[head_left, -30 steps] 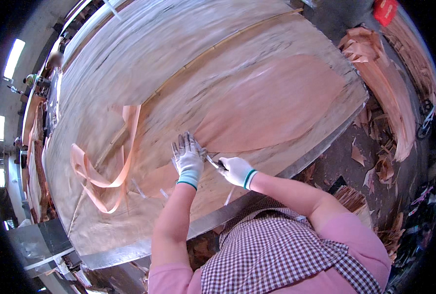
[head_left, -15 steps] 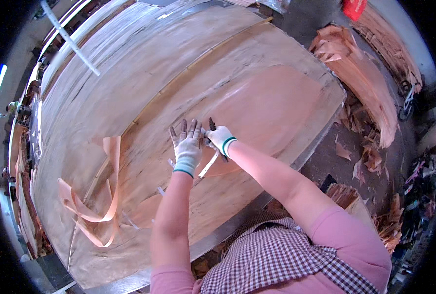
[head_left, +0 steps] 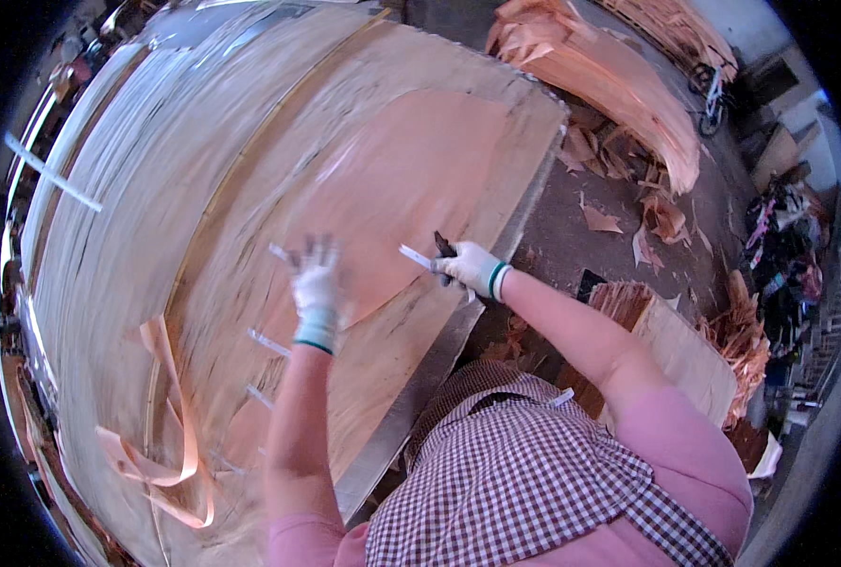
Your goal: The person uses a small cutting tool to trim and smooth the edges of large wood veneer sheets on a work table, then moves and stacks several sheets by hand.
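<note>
Both hands wear whitish work gloves with teal-edged cuffs. My left hand (head_left: 317, 288) hovers over or touches a large wood veneer sheet (head_left: 194, 104); its fingers are spread and motion-blurred, with nothing seen in them. A smooth pinkish veneer patch (head_left: 411, 170) lies on that sheet, just beyond both hands. At the sheet's near right edge, my right hand (head_left: 472, 267) is closed round a dark slim tool (head_left: 444, 244), its working end hard to make out. A short white strip (head_left: 415, 256) sticks out beside the tool; whether the fingers pinch it, I cannot tell.
More white strips (head_left: 269, 342) lie left of my left forearm. A curled veneer ribbon (head_left: 189, 425) rests at the lower left, near a long yellowish stick (head_left: 241, 156). Veneer piles (head_left: 609, 85) and scraps (head_left: 600, 219) cover the floor at right, with a wood stack (head_left: 685, 350) close by.
The hands, together before, are now apart: my right hand has moved right to the sheet's edge with the tool, my left hand leftward. The whole view has shifted and turned.
</note>
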Motion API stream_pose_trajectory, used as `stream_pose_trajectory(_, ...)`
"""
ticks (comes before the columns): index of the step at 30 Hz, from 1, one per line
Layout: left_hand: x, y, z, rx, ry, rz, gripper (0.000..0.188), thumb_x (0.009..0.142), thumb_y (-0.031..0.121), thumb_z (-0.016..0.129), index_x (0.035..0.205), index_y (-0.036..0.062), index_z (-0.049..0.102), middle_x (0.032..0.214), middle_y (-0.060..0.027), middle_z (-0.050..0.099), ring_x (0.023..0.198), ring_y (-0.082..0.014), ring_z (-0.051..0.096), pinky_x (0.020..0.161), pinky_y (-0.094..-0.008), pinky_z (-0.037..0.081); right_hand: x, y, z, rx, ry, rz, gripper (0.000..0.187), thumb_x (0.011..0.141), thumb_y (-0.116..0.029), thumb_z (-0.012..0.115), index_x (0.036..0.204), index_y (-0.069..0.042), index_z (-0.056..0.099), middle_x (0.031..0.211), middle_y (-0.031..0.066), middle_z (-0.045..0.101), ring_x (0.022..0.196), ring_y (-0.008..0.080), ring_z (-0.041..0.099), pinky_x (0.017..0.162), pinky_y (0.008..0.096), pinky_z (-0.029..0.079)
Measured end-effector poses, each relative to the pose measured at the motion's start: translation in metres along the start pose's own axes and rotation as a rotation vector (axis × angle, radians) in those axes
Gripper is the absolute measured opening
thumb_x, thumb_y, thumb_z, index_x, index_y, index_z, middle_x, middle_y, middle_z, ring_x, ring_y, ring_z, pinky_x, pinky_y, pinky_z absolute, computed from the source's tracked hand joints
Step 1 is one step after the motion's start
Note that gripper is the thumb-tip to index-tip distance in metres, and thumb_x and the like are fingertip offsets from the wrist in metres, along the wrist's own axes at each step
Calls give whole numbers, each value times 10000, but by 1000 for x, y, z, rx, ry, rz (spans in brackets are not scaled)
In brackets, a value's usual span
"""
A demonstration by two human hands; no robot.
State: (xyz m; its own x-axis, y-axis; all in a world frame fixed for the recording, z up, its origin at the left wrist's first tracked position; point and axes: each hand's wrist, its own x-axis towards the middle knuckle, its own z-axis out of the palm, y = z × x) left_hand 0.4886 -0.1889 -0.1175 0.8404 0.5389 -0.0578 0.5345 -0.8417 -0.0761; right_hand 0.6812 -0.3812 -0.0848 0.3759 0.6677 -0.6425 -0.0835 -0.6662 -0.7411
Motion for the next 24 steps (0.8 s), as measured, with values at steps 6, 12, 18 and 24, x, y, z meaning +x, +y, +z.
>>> stream_pose_trajectory(6,-19,136,14,-296,83,329,691,849,407,535,1414,71,321,1487,-144,271,1398,-296,200,1149,-462,91,-1,43,-13,455,-62,78,178,818,-191,649,803,-14,628,700,85,629,566,179,568,524,323,468)
stream_pose_trajectory(12,-12,148,-2,-153,13,278,588,865,379,521,1360,80,416,1423,-125,389,1341,-289,322,1136,-478,139,11,25,-101,-661,33,-383,319,895,-318,509,903,-23,629,826,191,663,753,336,642,723,405,497)
stream_pose_trajectory(18,85,209,-45,-377,192,216,456,831,199,564,1278,120,521,1353,-88,485,1266,-278,428,1114,-498,202,79,23,-198,231,54,-167,225,862,-212,571,817,3,617,661,112,633,597,188,621,543,327,475)
stream_pose_trajectory(24,168,263,-16,-221,-32,200,686,855,329,518,1436,66,264,1516,-121,212,1409,-279,174,1153,-462,68,90,16,-218,304,-126,56,226,837,-169,605,896,49,594,737,128,646,589,197,612,518,329,486)
